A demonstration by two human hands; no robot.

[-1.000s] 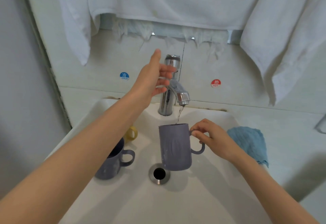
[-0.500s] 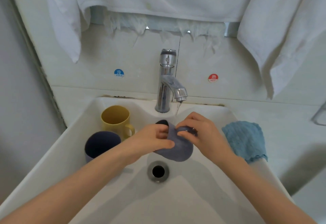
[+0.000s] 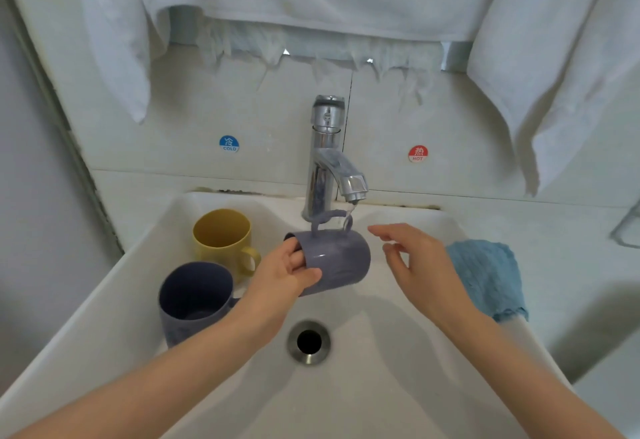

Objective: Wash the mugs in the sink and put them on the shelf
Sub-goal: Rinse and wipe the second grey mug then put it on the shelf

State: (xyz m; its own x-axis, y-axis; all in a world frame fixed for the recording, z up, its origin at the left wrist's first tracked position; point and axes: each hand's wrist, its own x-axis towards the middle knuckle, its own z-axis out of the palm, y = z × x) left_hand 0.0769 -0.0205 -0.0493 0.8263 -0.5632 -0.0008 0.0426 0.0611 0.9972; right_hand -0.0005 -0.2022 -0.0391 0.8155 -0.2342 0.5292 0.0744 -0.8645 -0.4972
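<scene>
My left hand grips the purple mug at its open end, holding it on its side over the sink, handle up under the running faucet. My right hand hovers just beside the mug's base, fingers spread, holding nothing. A yellow mug and a second purple mug stand upright in the basin's left. A blue cloth lies on the right rim.
</scene>
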